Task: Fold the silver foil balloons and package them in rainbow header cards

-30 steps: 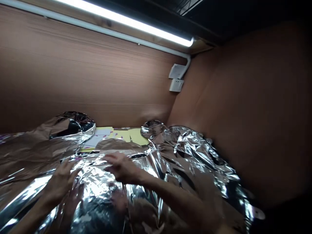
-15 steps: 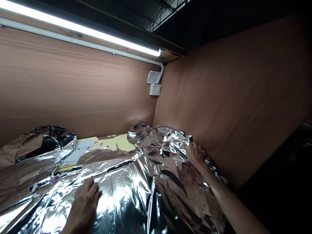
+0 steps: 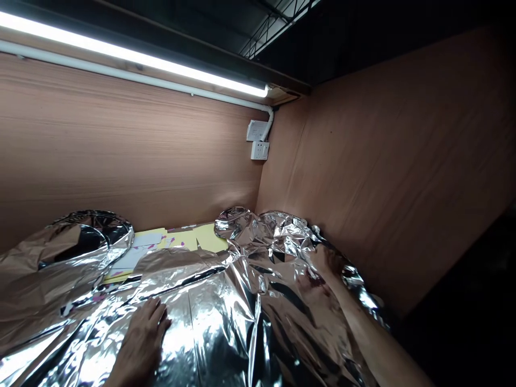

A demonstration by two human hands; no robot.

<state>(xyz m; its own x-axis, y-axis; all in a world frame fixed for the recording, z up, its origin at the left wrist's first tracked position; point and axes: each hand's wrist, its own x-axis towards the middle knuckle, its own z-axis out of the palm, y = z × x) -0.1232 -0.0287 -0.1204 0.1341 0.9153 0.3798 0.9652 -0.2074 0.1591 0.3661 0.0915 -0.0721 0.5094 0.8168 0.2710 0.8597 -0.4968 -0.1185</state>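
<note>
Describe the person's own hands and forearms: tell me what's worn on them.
The left hand and right hand are bare, without gloves. The right forearm has no sleeve, watch or band. No rings can be made out.

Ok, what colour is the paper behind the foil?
The paper is pale yellow with pink marks; best seen in the head view.

A cramped indoor cubicle, brown wood-grain laminate walls (image 3: 121, 161), white tube light (image 3: 133, 67) above, white wall socket (image 3: 260, 150) in the corner, dark metal roof framework (image 3: 274, 32) overhead
</note>
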